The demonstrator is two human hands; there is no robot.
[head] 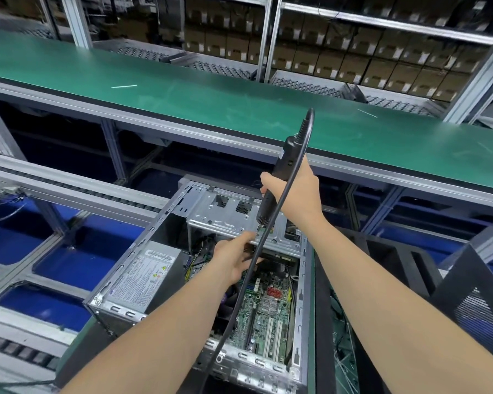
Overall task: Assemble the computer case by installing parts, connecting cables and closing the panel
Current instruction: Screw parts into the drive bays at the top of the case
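Note:
An open computer case (143,243) lies on its side in front of me, with a grey power supply (143,275) at the left and a green motherboard (264,311) at the right. A metal drive cage (225,214) spans its far end. My right hand (292,191) grips a black electric screwdriver (279,172) upright, its tip down on the cage's near edge. The screwdriver's black cable (248,268) arcs over and down across the case. My left hand (235,258) reaches to the tip, fingers pinched there; whether they hold a screw is hidden.
A long green conveyor belt (182,100) runs across behind the case. Metal racks with cardboard boxes (353,58) stand beyond it. Roller tracks (69,189) and blue flooring lie at the left. A dark perforated side panel (473,305) leans at the right.

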